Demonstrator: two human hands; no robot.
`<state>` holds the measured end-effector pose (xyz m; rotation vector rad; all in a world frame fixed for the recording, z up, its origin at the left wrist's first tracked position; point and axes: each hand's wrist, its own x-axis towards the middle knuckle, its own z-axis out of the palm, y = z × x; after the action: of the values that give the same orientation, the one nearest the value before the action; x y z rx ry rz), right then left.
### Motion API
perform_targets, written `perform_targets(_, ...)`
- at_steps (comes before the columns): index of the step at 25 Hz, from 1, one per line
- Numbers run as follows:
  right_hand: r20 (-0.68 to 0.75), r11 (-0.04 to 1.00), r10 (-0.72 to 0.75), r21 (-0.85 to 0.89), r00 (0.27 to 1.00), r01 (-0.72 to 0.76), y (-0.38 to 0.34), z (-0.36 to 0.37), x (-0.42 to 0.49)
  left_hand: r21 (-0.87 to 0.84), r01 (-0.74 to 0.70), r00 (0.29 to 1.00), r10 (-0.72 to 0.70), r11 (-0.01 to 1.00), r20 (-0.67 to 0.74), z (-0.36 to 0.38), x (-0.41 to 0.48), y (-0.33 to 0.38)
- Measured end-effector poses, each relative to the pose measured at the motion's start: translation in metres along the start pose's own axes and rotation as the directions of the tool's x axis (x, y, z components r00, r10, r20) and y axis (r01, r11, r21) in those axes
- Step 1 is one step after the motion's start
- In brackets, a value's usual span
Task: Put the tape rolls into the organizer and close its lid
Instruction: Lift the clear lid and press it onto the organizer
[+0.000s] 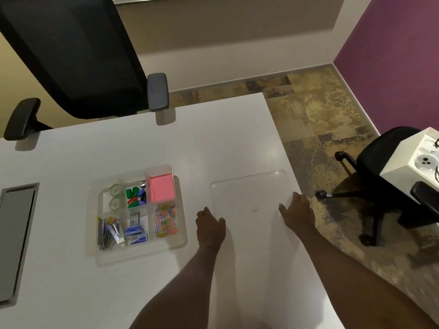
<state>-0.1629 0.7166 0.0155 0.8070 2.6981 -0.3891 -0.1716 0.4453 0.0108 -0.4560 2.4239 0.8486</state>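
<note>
The two clear, glossy tape rolls [114, 196] already sit one behind the other in the far-left compartment of the shallow, clear plastic organizer tray [183, 236], which lies open on the white desk [71, 281]. The loading step looks finished, so the step in hand is the closing.

The flat, transparent, rounded-corner lid [249, 186] lies on the desk just to the right of the organizer, apart from it, with its far right corner near the desk's edge. The left hand [210, 225] rests at the lid's left edge, between lid and organizer, fingers loosely spread. The right hand [297, 213] sits at the lid's right edge, fingers likewise relaxed and apart. Neither seems to grip anything yet; whether the fingertips are curled under the rim I cannot tell, since the lid is nearly invisible against the desk.

The next move likely calls for pinching both side edges, lifting the lid level, carrying it left over the organizer, lining up its corners with the tray rim, and pressing down evenly until it seats.
</note>
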Motion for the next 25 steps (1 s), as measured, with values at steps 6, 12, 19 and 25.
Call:
perform_targets(6,0.006,0.979,0.103,0.177,0.995,-0.102,-0.002,0.005,0.003,-0.300,0.150,0.987,-0.158,0.942,-0.002,0.010,0.006,0.002)
perform_targets(12,-0.098,0.929,0.191,0.338,0.977,-0.147,-0.013,-0.003,-0.012,-0.579,0.147,0.971,-0.228,0.802,-0.069,-0.008,-0.006,-0.011)
perform_targets(19,-0.259,0.859,0.106,0.510,0.960,0.043,-0.042,-0.021,-0.032,-0.764,-0.061,0.975,-0.124,0.642,-0.183,-0.054,-0.025,-0.019)
perform_targets(25,-0.322,0.846,-0.070,0.482,0.944,0.227,-0.082,-0.048,-0.041,-0.751,-0.203,0.948,-0.066,0.628,-0.311,-0.109,-0.040,-0.039)
